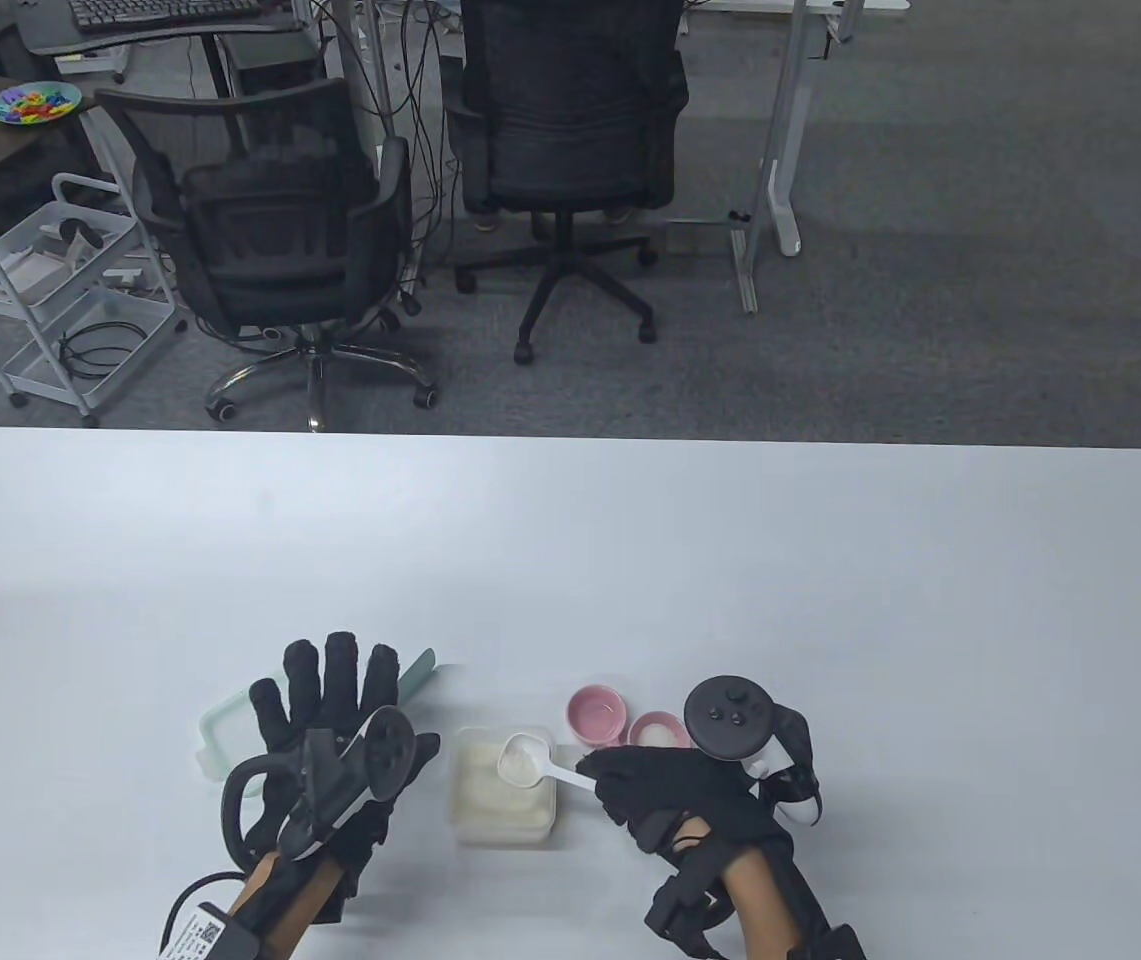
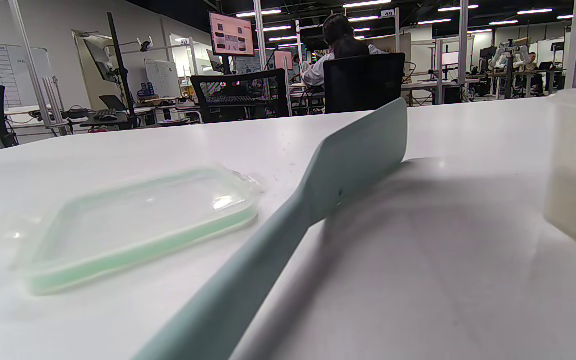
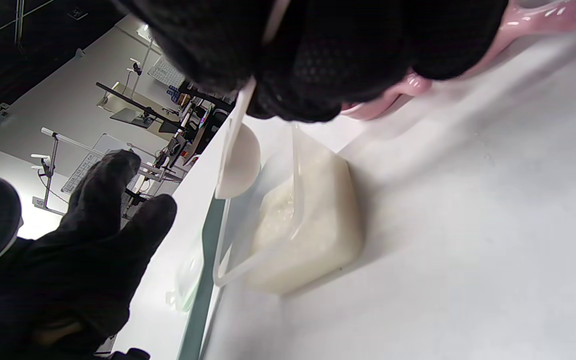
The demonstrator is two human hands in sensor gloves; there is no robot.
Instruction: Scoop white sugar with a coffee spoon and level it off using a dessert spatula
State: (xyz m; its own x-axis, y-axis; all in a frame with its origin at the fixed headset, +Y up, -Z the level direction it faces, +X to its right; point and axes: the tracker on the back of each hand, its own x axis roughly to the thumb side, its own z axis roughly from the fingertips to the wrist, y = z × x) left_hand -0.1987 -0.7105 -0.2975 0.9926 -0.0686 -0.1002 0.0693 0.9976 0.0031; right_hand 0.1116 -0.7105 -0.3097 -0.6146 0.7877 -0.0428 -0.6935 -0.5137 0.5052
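Observation:
My right hand [image 1: 620, 780] pinches the handle of a white coffee spoon [image 1: 526, 762]. Its bowl hangs over a clear tub of white sugar [image 1: 502, 800] and seems to hold some sugar. In the right wrist view my fingers [image 3: 318, 60] grip the spoon [image 3: 240, 160] above the tub [image 3: 313, 230]. A pale green dessert spatula [image 2: 318, 190] lies on the table left of the tub, its blade tip [image 1: 420, 672] showing past my left hand [image 1: 325, 690]. That hand is spread flat and open over the spatula; I cannot tell if it touches it.
The tub's clear lid with a green rim [image 1: 222, 730] lies under and left of my left hand, also in the left wrist view [image 2: 138, 225]. Two small pink bowls [image 1: 597, 714] [image 1: 657, 732] stand just behind my right hand. Office chairs stand beyond the table's far edge.

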